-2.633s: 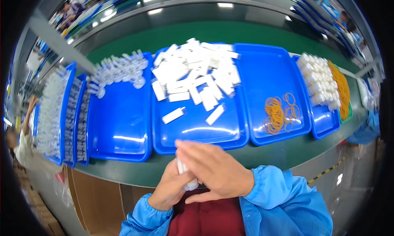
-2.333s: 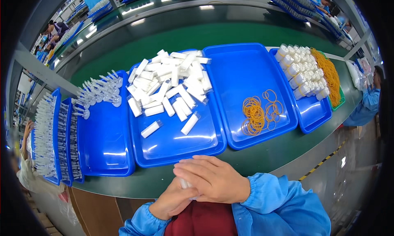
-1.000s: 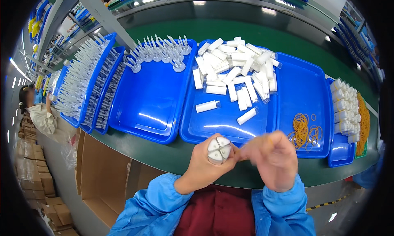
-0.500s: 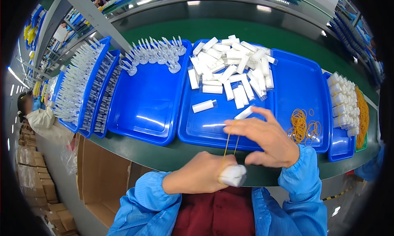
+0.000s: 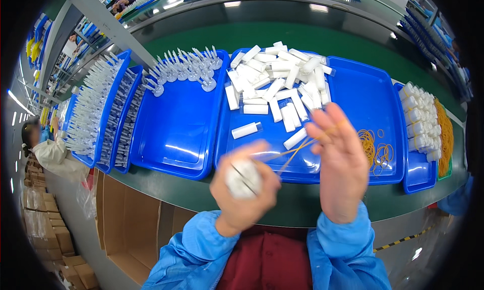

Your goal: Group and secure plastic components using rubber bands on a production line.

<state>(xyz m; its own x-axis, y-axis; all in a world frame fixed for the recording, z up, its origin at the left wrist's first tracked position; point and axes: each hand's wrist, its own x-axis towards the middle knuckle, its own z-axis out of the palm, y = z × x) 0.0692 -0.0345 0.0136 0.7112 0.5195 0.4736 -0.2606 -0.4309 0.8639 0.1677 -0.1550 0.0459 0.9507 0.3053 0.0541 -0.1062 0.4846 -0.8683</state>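
My left hand (image 5: 246, 189) grips a small bundle of white tubes (image 5: 242, 178), blurred by motion. A yellow rubber band (image 5: 298, 149) stretches from that bundle up to the fingers of my right hand (image 5: 341, 169), which pulls it taut with the fingers spread. Both hands hover over the near edge of the middle blue tray (image 5: 272, 161), where a pile of loose white tubes (image 5: 276, 85) lies. Loose yellow rubber bands (image 5: 374, 146) lie in the blue tray (image 5: 370, 101) to the right.
A left blue tray (image 5: 176, 133) holds clear nozzle parts (image 5: 184, 70) at its far end. Narrow trays of clear parts (image 5: 96, 108) sit further left. Bundled white tubes (image 5: 418, 121) fill a tray at far right. An open cardboard box (image 5: 133, 214) stands below the green bench; a person (image 5: 43, 149) works at left.
My left hand has come up from my chest with the bundle. My right hand has drawn the rubber band out to the right and up, stretching it from the bundle.
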